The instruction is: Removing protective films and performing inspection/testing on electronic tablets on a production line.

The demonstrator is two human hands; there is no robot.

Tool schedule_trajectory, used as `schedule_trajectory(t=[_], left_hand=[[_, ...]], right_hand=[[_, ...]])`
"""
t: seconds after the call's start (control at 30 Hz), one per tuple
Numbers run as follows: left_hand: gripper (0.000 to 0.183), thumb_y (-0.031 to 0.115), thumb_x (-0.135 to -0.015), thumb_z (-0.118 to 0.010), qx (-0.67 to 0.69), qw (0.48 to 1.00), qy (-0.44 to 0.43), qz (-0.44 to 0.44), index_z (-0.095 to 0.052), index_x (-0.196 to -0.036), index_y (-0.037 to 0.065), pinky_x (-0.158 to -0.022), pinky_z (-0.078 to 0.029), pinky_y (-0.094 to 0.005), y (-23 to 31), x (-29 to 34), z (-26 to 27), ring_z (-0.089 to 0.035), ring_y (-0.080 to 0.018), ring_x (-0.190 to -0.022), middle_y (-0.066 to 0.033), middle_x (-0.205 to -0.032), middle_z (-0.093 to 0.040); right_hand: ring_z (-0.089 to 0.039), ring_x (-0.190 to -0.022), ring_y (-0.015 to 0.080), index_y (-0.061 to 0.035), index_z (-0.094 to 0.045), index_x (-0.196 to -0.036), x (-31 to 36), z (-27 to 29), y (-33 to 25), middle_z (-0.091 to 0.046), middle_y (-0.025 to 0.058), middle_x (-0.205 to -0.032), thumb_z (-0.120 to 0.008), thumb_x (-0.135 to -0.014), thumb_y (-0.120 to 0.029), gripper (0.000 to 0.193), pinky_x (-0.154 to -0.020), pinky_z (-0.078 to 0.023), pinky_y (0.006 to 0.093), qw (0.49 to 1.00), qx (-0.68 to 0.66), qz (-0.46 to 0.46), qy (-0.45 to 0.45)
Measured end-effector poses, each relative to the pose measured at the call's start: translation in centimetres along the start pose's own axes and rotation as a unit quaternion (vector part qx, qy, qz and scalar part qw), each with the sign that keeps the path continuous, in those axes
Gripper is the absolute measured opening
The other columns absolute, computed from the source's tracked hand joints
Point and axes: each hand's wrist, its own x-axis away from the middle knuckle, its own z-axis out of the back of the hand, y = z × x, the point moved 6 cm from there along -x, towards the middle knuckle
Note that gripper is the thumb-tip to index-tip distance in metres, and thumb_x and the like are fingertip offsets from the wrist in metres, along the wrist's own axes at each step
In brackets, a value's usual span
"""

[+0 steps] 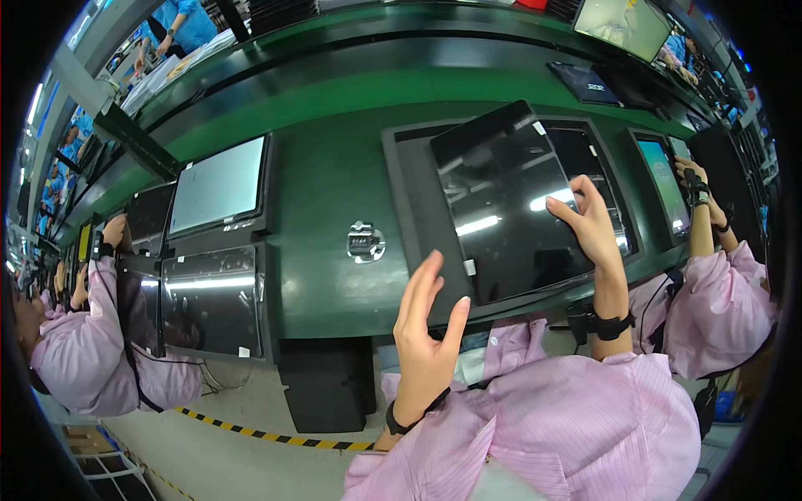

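A large, glossy black screen panel [505,209] with small white tabs on its edges lies at an angle over a dark padded tray [409,179]. My right hand [589,221] grips the panel's right edge, thumb on the glass and the other fingers partly hidden at the edge. My left hand [426,334] is raised by the panel's lower left corner, thumb and fingers apart, holding nothing. To the right of the held panel, a second dark panel [576,146] shows in the tray, mostly covered.
A small shiny metal block [365,242] sits on the green bench [326,167] left of the tray. Farther left are a lit screen [219,188] and a dark screen [209,292]. Co-workers in pink sleeves [718,292] work on both sides. A dark closed laptop [585,83] lies behind.
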Motion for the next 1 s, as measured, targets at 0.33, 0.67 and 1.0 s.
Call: schedule_trajectory(t=[0.33, 0.67, 1.0], left_hand=[[0.069, -0.003, -0.086, -0.056, 0.341, 0.904, -0.163, 0.198, -0.019, -0.144, 0.006, -0.075, -0.048, -0.02, -2.2, -1.7, -3.6, -0.058, -0.0098, -0.096, -0.0149, -0.127, -0.052], [0.082, -0.01, -0.082, -0.057, 0.492, 0.822, -0.204, 0.199, -0.009, -0.146, 0.01, -0.083, -0.054, -0.0321, -0.2, -1.2, -4.5, -0.058, -0.0219, -0.104, -0.0189, -0.138, -0.038], [0.083, -0.012, -0.08, -0.057, 0.465, 0.839, -0.197, 0.203, -0.011, -0.145, 0.01, -0.083, -0.054, -0.0321, -0.2, -0.9, -4.0, -0.059, -0.0241, -0.104, -0.0209, -0.136, -0.039]], right_hand=[[-0.058, -0.065, 0.0049, -0.0079, -0.05, -0.087, 0.0, 1.0, 1.7, -0.062, 0.0023, -0.08, -0.063, -0.086, -0.011, 0.014, -0.059, -0.046, 0.018, 0.972, -0.228, -0.057, -0.015], [-0.054, -0.074, 0.0012, -0.0095, -0.056, -0.09, 0.6, 0.4, 2.2, -0.06, -0.0036, -0.084, -0.062, -0.087, -0.016, 0.009, -0.068, -0.039, 0.015, 0.952, -0.28, -0.124, -0.006], [-0.054, -0.073, 0.0024, -0.0078, -0.055, -0.091, 0.7, 0.4, 2.0, -0.059, -0.0026, -0.083, -0.059, -0.089, -0.015, 0.009, -0.067, -0.041, 0.016, 0.959, -0.268, -0.087, -0.036]])
